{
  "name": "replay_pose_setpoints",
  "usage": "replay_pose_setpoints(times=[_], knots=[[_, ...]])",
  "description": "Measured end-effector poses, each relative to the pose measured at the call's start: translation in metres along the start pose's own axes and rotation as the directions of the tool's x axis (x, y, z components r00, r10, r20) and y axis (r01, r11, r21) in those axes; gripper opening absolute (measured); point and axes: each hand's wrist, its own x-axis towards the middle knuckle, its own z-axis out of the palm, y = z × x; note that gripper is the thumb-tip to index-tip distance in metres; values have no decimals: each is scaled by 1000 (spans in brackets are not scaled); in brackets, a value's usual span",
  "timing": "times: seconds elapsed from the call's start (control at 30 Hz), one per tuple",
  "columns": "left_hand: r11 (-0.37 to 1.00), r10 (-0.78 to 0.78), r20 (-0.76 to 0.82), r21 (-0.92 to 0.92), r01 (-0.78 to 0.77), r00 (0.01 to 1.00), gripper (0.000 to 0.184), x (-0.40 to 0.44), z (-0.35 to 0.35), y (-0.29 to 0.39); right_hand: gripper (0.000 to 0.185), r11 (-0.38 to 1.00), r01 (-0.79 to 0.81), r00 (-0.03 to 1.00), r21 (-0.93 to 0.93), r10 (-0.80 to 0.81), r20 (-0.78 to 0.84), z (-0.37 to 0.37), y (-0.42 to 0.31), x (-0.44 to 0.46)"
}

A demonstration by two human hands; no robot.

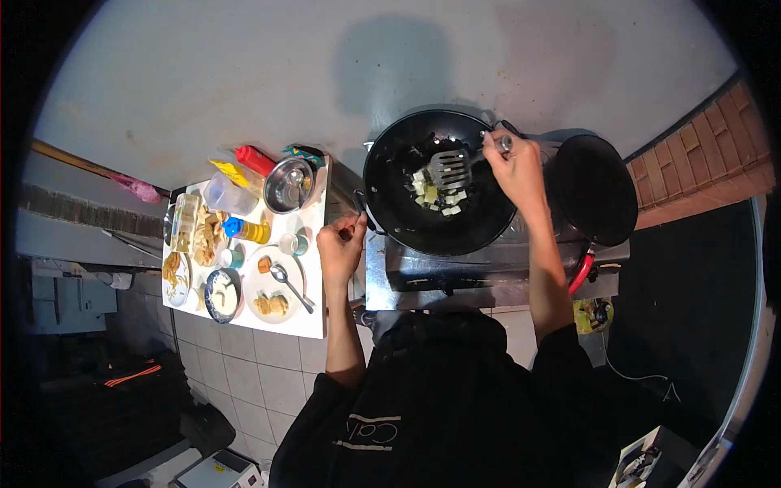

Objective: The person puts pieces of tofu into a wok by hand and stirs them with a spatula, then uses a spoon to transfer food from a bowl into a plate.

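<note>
A black wok (390,215) sits on the stove, with pale cubes and a few greenish pieces (429,195) gathered near its middle. My right hand (517,171) is closed around the handle of a slotted spatula (450,170), whose metal head is down in the wok over the food. At the wok's left side, my left hand (340,244) is curled with its fingertips at the dark side handle (359,201), gripping its lower end. Part of the spatula handle is hidden by my right hand.
Left of the stove, a white table (313,325) holds a plate (294,313) with a spoon (285,281), a bowl of white food (222,294), a yellow bottle (254,233) and a steel bowl (277,195). A black pan (594,191) with a red handle (581,274) stands right of the wok.
</note>
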Motion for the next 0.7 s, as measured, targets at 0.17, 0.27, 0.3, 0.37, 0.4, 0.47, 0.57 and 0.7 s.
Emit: replay_pose_setpoints(times=[0.17, 0.27, 0.3, 0.37, 0.4, 0.47, 0.57, 0.7], knots=[[997, 82, -58, -8, -83, 995, 27, -1, 3, -6, 21, 983, 21, 1000, -183, -21, 0, -8, 20, -6], [999, 39, -19, 2, -39, 999, 28, -1, 1, -7, 19, 990, 4, 1000, -144, -1, 22, 5, 21, -12], [999, 41, -17, 1, -41, 999, 28, -1, 2, -7, 19, 997, -28, 999, -70, 30, 27, 8, 18, -14], [1000, 18, -7, 5, -18, 1000, 28, 0, 1, -8, 18, 1000, 12, 1000, 3, -12, 20, 10, 13, -12], [1000, 23, -4, 3, -23, 1000, 28, 0, 1, -7, 18, 999, 41, 999, 10, -41, -3, 7, 11, -11], [1000, -8, 0, -4, 8, 1000, 28, 0, 0, -1, 20, 995, 89, 995, 38, -87, -48, 0, 7, -8], [1000, 1, -17, -26, -1, 1000, 27, 0, 1, -2, 22, 997, 14, 999, -80, -17, -43, -16, 5, -7], [999, 32, -35, -40, -33, 999, 27, 1, 3, -7, 26, 989, -23, 997, -145, 13, -71, -1, 25, -14]])
